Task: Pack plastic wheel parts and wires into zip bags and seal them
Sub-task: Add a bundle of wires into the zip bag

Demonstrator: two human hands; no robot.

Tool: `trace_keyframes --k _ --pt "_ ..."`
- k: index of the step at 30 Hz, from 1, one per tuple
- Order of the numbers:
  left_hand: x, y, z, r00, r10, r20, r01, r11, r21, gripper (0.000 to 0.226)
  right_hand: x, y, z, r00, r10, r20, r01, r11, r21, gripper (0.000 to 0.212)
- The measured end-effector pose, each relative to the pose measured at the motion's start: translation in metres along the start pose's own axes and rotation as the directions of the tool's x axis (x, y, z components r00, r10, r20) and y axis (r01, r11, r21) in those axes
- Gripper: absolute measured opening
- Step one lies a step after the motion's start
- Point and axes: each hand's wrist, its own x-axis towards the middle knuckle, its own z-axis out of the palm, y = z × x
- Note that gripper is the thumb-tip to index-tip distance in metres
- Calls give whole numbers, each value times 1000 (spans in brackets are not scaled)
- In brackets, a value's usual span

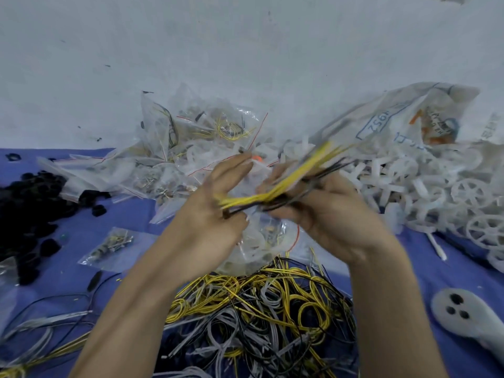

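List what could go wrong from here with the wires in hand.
1. The bundle fans out past the right hand, so loose strands may slip free or snag at a bag mouth.
2. The left hand has its fingers straight, so its hold on that end looks weak.
3. The bag under the hands borders the wire pile, so stray wires could get dragged in.

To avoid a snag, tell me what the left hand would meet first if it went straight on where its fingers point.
Most likely the heap of filled zip bags just beyond the left hand; depth is unclear, so it may pass above them.
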Motion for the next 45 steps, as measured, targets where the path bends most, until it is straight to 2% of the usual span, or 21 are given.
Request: trace_keyframes --k 5,7,8,9,10,11,12,14,16,18,20,23,25,26,29,31,33,37,40,43,45 --pt "-3 -2 -4 1000 -6 29 9 995 -96 73 15 30 14 1000 -7 -25 0 964 -264 23" --pt "-2 -1 -8 997 8 78 -3 998 -63 74 20 37 14 997 -11 -81 -24 905 -424 21" --pt "-3 0 -9 995 26 101 -23 999 -29 75 22 40 13 991 -33 -129 -53 791 -609 20" --pt "-3 1 -9 993 39 115 -39 999 -2 76 24 44 13 985 -63 -161 -95 579 -810 20" --pt "-4 2 -9 992 43 120 -44 999 9 78 25 47 14 981 -90 -171 -137 301 -944 18" --pt "-4 3 -8 991 41 128 -43 999 14 79 25 51 16 983 -96 -158 -152 60 -987 15" --pt "-6 4 -5 988 45 144 -51 998 34 79 25 53 19 986 -61 -155 -160 -83 -984 14" --pt "-8 6 1 980 49 194 -70 992 106 78 22 59 23 980 70 -185 -170 -174 -970 21" --pt "-9 8 4 979 28 202 -58 988 142 76 19 52 21 970 176 -169 -153 -101 -983 22" --pt "-9 8 0 986 5 169 -34 985 167 75 13 36 16 971 218 -97 -116 75 -990 25" --pt "-8 6 -6 992 -9 124 -11 987 163 72 5 17 13 977 213 -25 -73 221 -972 25" --pt "-6 6 -9 995 4 95 -20 986 166 69 -2 5 17 986 156 61 6 333 -943 17" --pt "-5 9 -9 995 21 94 -37 983 179 67 1 11 24 983 155 102 43 345 -938 16" --pt "-6 10 -9 993 39 111 -60 980 189 65 4 17 27 976 193 106 43 305 -951 18" --pt "-9 15 -2 974 85 211 -138 958 249 70 14 45 32 924 381 -16 -34 42 -999 22" --pt "-11 16 3 967 71 246 -136 957 257 71 17 52 34 892 451 -36 -13 -54 -998 24" --pt "-12 16 3 970 51 236 -115 958 264 66 16 46 33 905 425 12 2 24 -1000 18" --pt "-10 12 -9 993 59 102 -84 962 258 60 4 14 21 982 182 56 -4 310 -951 54" --pt "-8 9 -16 998 39 48 -49 973 226 57 -6 -4 15 990 124 69 14 397 -918 48" --pt "-8 9 -15 999 40 25 -44 976 214 55 -7 -8 11 996 78 39 2 422 -907 38" --pt "-8 10 -15 998 51 22 -54 972 228 55 -7 -9 13 1000 1 -10 -9 535 -845 29"
